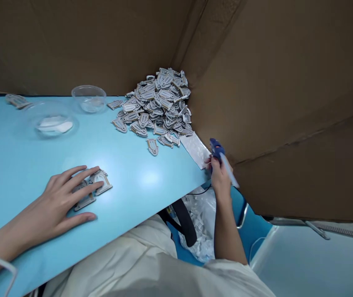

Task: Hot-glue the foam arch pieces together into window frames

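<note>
My left hand (65,194) lies on the blue table with its fingers spread, resting over two small grey shield-shaped pieces. One grey piece (105,186) shows past the fingertips; the other grey piece (85,203) is partly hidden under the fingers. At the table's right edge my right hand (221,175) is closed around a blue hot glue gun (216,147). A whitish glue stick (229,171) sticks out of the gun toward me. Just beyond that hand lies a flat white packet (195,149).
A big heap of grey pieces (160,101) fills the back corner against brown cardboard walls (275,90). Two clear plastic bowls stand at the back left, one bowl (88,91) behind the other bowl (54,123). Below the edge sits a clear bag (201,222) of pale parts.
</note>
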Demonstrator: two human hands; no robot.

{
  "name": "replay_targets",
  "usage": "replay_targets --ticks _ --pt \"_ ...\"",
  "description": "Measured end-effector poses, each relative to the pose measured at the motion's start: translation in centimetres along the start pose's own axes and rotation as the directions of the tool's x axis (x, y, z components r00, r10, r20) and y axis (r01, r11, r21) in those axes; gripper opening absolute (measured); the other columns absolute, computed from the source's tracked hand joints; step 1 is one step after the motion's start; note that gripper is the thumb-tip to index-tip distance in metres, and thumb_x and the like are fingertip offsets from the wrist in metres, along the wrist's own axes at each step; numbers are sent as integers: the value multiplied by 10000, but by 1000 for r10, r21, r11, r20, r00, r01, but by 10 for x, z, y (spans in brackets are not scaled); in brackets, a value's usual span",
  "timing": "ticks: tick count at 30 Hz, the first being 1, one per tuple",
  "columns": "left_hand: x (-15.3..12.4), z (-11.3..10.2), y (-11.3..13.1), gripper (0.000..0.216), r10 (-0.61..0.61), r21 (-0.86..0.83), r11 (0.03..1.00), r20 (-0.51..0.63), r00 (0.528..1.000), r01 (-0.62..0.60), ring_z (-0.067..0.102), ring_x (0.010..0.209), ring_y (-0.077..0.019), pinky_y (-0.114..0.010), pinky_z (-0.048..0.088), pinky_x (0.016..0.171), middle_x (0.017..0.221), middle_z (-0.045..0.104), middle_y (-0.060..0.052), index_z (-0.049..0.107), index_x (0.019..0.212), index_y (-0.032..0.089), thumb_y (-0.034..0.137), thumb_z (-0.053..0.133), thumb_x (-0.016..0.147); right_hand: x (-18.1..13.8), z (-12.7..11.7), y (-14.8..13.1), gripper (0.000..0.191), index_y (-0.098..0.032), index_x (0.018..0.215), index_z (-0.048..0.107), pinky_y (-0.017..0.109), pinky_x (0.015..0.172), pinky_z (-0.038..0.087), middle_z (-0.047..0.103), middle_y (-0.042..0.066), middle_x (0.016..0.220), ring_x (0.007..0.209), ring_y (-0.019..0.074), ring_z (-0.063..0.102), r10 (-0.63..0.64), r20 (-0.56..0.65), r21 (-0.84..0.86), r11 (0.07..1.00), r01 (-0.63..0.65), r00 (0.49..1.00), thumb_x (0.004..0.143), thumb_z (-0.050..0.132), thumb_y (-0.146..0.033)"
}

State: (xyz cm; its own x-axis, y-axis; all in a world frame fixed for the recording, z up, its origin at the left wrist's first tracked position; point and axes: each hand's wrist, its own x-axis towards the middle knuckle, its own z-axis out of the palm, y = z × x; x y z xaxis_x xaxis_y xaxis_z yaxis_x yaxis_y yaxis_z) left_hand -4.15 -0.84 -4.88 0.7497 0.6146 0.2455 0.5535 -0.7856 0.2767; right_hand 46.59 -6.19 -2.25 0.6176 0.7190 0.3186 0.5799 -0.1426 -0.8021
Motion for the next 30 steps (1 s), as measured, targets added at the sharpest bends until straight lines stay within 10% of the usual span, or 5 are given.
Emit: replay_targets --ticks 6,11,18,30 --pt "2 0 1 529 -8 -14 1000 -18 1000 8 507 1506 -469 -645 467 1114 1719 528 -83 572 1584 431 600 565 1082 -11 20 -35 450 -218 898 562 257 502 394 606 -16 747 492 99 500 -37 -129 346 935 80 991 857 659 -655" --pt "4 0 0 423 -62 -13 998 -71 996 61 551 1439 -460 -616 482 1097 1619 610 -81 689 1468 408 547 559 1091 -32 55 -107 424 -221 858 625 299 570 451 592 -3 744 584 132 537 -210 125 529 841 114 970 913 731 -628" --pt "8 -12 5 437 -139 8 990 -55 989 140 541 1363 -414 -585 497 1083 1468 647 -174 750 1393 296 563 631 1069 -66 138 -164 418 -229 750 486 329 735 429 542 7 772 721 162 527 -583 563 530 799 285 586 1021 657 -497" --pt "-2 -24 24 752 -158 -48 986 78 984 162 308 1604 -556 -762 398 1208 1760 339 -226 634 1583 366 780 686 957 -85 151 -139 409 -210 722 438 296 646 296 467 -11 748 647 120 420 -517 790 422 848 319 330 1029 618 -410"
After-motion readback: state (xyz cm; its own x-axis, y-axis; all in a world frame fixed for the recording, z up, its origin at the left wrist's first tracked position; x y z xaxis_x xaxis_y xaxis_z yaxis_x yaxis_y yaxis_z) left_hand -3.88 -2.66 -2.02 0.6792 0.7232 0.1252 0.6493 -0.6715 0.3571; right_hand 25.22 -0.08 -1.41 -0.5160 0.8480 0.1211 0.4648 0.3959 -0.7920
